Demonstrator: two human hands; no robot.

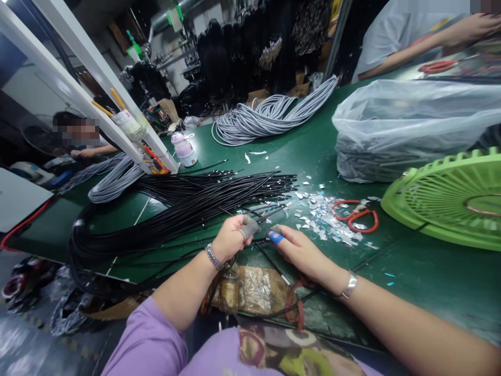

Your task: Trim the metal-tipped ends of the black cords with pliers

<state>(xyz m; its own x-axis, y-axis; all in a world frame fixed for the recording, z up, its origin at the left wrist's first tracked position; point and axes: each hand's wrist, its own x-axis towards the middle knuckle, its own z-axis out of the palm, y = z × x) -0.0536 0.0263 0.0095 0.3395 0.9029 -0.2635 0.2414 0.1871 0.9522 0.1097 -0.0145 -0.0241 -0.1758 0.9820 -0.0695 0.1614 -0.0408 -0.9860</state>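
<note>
My left hand (231, 237), a watch on its wrist, is closed on a thin black cable (270, 212) whose end points up and right. Grey covers wrap its fingertips. Just to the right, my right hand (295, 249) has thumb and fingers pinched together, with blue tape on one finger. What lies in that pinch is too small to make out. Below the hands, another black cable (274, 262) with a white tip slants over the table edge. A large bundle of black cables (188, 209) lies to the left, its cut ends toward my hands.
White and blue scraps (319, 214) litter the green table (422, 282) beside red-handled scissors (357, 215). A green fan (442, 201) and a plastic bag (407, 130) stand at right. Grey cable coils (258, 120) and a bottle (183, 149) sit behind. Two other people work nearby.
</note>
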